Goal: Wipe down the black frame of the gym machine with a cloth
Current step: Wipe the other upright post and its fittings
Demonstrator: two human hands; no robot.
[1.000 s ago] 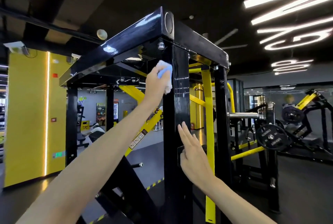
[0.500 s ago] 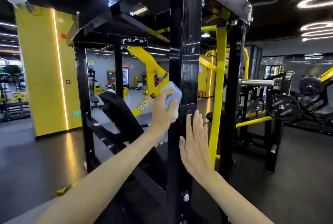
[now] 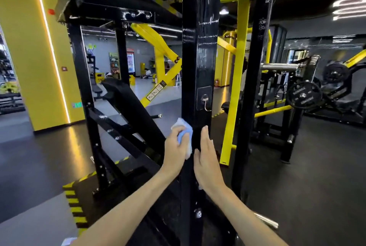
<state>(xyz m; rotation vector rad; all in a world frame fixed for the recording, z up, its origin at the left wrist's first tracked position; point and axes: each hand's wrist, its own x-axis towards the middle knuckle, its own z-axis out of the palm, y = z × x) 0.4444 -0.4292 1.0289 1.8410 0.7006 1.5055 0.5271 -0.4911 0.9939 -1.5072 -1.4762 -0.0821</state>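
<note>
Left hand [image 3: 175,147] grips one blue cloth [image 3: 185,136] against the black post [image 3: 200,57]; right hand [image 3: 206,158] lies flat, fingers straight, just beside it.

We see a glossy black frame post [image 3: 200,57], upright, streaked with white scuffs. A bunched light-blue cloth [image 3: 185,134] sits against its left edge, just below its hook [image 3: 206,103].

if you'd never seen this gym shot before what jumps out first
The thick black post running up the middle dominates, with the left hand gripping a pale blue cloth against its left side and the right hand flat on it, just below a small metal hook. Bright yellow stands out next: a wall at far left and yellow bars behind the post.
</note>
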